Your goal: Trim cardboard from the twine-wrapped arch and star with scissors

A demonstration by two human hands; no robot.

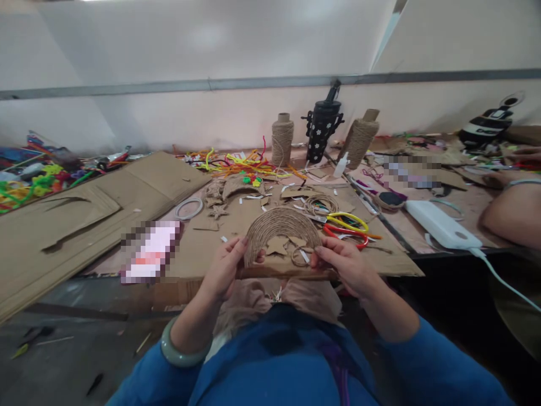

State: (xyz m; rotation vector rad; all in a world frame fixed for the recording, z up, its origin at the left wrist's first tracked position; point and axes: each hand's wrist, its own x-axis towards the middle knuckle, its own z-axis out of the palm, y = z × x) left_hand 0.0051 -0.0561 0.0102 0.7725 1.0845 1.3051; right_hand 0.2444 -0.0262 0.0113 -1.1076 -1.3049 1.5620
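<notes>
Between my two hands is an upright arch of coiled jute twine, rounded side up. My left hand pinches its left end, and my right hand grips its right end. Through the arch's opening a cardboard star shows on the table, beside a small loop of twine. Right of the arch lie scissors with red and yellow handles. A twine-covered star and a white ring lie beyond my left hand.
Two twine spools and a black flowered bottle stand at the back, near a small glue bottle. Cardboard sheets cover the left. A white power strip lies right, near another person's arm. Pipe cleaners are scattered behind.
</notes>
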